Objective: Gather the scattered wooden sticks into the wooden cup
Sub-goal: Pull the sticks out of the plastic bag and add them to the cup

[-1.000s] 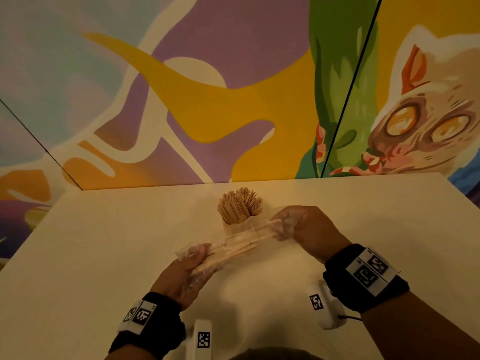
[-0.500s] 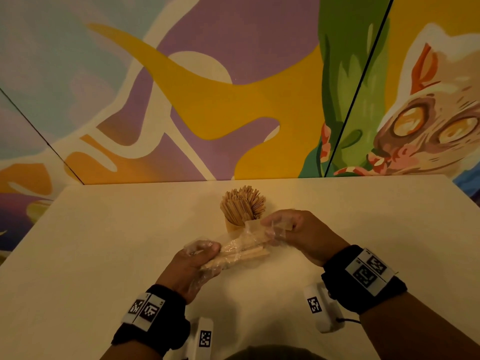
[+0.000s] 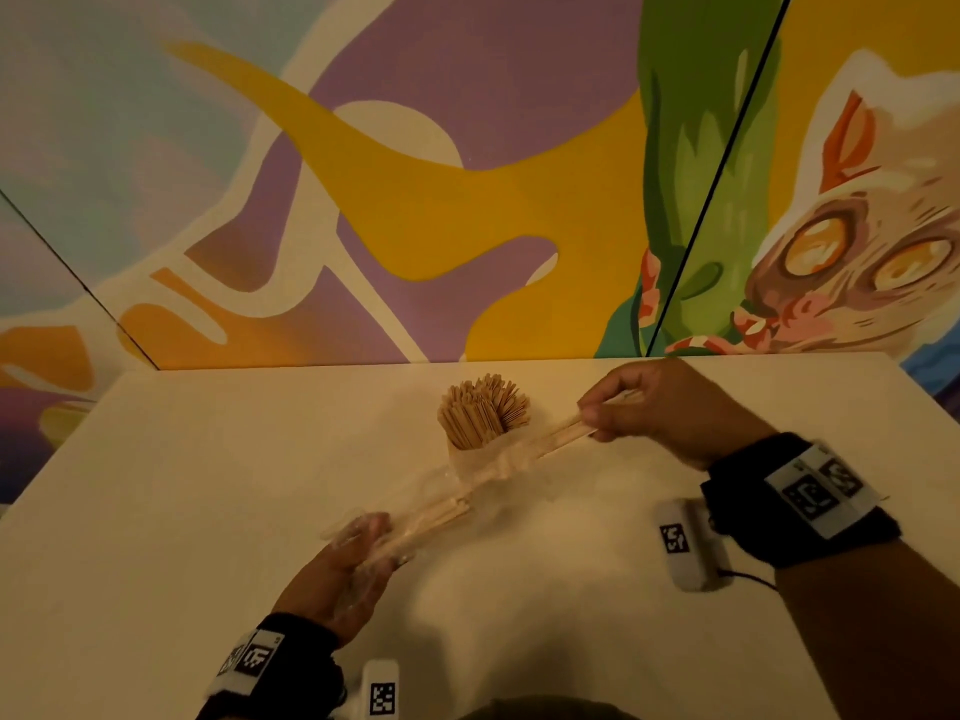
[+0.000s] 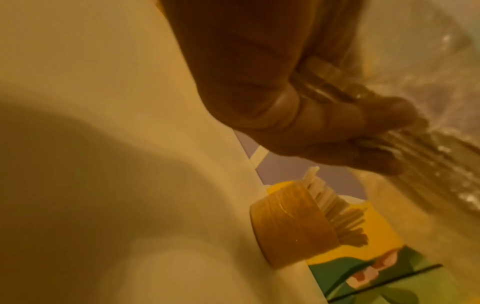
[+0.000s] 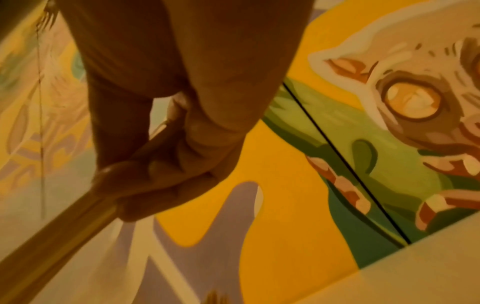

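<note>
Now our right hand (image 3: 670, 413) pinches several wooden sticks (image 3: 558, 433) at three o'clock of the one stick-filled wooden cup (image 4: 293, 226); our left hand's (image 3: 345, 569) grip clutches a clear plastic wrapper (image 3: 441, 506) at seven o'clock.

1. Wooden cup (image 4: 293, 226): smooth, warm wood with a faint sheen.
2. Sticks (image 3: 483, 415): pale, matt bare wood.
3. Wrapper (image 3: 488, 467): thin clear plastic, crinkled and glossy.
4. Table (image 3: 208, 485): smooth, matt cream surface.
</note>
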Demonstrator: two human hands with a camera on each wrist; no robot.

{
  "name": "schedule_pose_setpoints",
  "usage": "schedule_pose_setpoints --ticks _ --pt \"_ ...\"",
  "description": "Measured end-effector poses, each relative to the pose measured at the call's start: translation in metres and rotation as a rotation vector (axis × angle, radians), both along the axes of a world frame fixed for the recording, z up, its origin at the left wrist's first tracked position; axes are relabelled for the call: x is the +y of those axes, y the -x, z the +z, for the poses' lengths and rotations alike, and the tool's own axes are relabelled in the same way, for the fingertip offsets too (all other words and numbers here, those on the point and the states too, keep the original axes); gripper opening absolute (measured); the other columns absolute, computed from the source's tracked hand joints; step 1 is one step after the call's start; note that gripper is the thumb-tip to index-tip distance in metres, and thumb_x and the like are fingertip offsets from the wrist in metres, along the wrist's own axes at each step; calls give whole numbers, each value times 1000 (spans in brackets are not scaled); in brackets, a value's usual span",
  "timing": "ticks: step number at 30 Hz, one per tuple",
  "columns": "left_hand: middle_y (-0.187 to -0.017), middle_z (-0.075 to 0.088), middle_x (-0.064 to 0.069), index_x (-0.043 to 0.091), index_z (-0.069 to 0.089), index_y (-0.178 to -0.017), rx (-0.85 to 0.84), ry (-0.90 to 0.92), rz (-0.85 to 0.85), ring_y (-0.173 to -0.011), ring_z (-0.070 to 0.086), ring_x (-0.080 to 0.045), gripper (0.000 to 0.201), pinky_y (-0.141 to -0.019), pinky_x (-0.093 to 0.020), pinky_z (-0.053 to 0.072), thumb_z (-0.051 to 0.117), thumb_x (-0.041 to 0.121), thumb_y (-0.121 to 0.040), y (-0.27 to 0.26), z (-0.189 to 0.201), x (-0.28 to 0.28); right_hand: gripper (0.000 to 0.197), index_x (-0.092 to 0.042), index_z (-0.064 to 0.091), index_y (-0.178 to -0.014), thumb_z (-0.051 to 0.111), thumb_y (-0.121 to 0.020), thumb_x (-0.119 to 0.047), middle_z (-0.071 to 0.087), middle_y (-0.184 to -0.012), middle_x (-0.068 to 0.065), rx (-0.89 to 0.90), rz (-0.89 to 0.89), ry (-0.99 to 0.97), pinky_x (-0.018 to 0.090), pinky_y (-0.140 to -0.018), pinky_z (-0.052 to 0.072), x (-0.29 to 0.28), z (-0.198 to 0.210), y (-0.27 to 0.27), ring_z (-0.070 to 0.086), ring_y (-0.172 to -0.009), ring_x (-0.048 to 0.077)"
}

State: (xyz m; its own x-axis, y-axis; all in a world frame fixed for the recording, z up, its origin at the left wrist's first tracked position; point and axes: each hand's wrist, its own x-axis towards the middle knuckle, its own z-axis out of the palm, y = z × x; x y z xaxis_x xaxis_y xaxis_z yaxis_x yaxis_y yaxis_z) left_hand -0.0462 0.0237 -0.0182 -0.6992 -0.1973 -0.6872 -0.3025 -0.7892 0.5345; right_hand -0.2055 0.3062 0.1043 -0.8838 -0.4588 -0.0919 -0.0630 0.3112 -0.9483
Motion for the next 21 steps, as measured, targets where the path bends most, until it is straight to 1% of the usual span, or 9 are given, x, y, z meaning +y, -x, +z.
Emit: schedule_pose_setpoints --ticks 1,3,5,6,8,10,13,16,21 --pt "-72 72 -5 9 71 -77 7 -23 26 -50 67 -19 7 -37 -19 51 71 8 -70 -1 -1 -3 6 -6 71 -78 74 -75 -2 72 -84 17 -2 -12 11 22 -67 58 3 7 6 70 -64 18" --pt "-73 71 -11 13 76 -66 26 -106 85 -49 66 -17 20 -35 -19 50 89 9 -51 -3 -7 -12 6 -4 69 -79 71 -76 1 70 -84 18 -22 -48 72 20 -66 58 7 18 18 69 -64 19" --pt "-69 70 -16 16 76 -59 70 -178 153 -48 65 -16 12 -35 -17 49 85 9 -63 -4 -10 -19 7 -2 67 -81 67 -77 3 67 -80 18 -53 -89 154 18 -64 58 8 25 29 68 -62 18" --pt "-69 70 -17 18 76 -59 109 -209 179 -49 65 -16 15 -35 -16 48 86 7 -61 -4 -11 -21 6 -1 67 -82 66 -77 3 66 -79 17 -68 -110 187 17 -63 57 6 26 35 68 -62 17" --pt "-70 71 -15 19 76 -61 214 -259 191 -52 67 -16 49 -36 -15 48 96 2 -19 -3 -12 -24 5 -1 66 -82 67 -78 3 66 -80 16 -89 -132 206 20 -65 58 -4 23 43 67 -64 19" --pt "-72 72 -13 20 77 -63 291 -281 216 -54 68 -16 65 -37 -13 48 94 4 -2 -2 -14 -26 5 -1 67 -81 70 -78 2 67 -81 16 -79 -124 159 21 -67 58 -21 14 46 67 -65 20" --pt "-74 72 -12 21 77 -68 302 -281 246 -55 68 -16 70 -38 -13 49 95 4 -3 0 -21 -28 6 -4 70 -84 74 -79 -5 70 -79 11 20 -84 -65 19 -63 57 -50 -8 45 69 -63 15" --pt "-76 73 -11 20 77 -70 334 -296 264 -57 69 -17 71 -39 -13 49 95 5 -3 1 -25 -31 3 -14 73 -81 75 -80 -16 71 -78 1 180 16 -310 27 -72 54 -78 -24 47 70 -73 16" --pt "-77 74 -11 19 78 -69 368 -314 275 -60 70 -17 66 -39 -14 50 96 5 -7 -2 -25 -35 9 -13 74 -90 67 -85 -16 71 -102 0 426 195 -646 26 -79 48 -113 -27 52 61 -94 12"
